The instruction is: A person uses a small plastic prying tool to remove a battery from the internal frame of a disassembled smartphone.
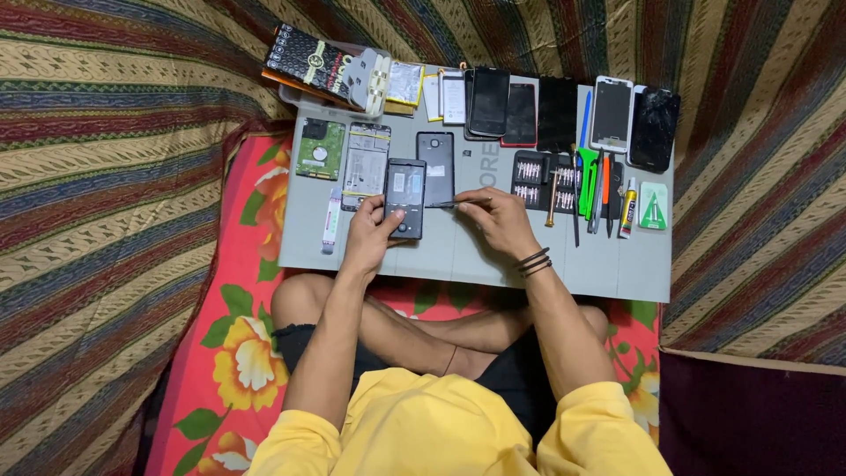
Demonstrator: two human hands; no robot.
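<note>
Near the grey mat's (pixel 476 264) front edge, the left hand (pixel 370 234) grips an opened dark phone (pixel 405 198). The right hand (pixel 498 220) pinches what looks like thin tweezers (pixel 458 204). Phones (pixel 489 101) line the far edge.

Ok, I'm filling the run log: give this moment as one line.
left hand: holds opened phone | right hand: holds thin tool | surface: grey mat | nearby: bit set
</note>
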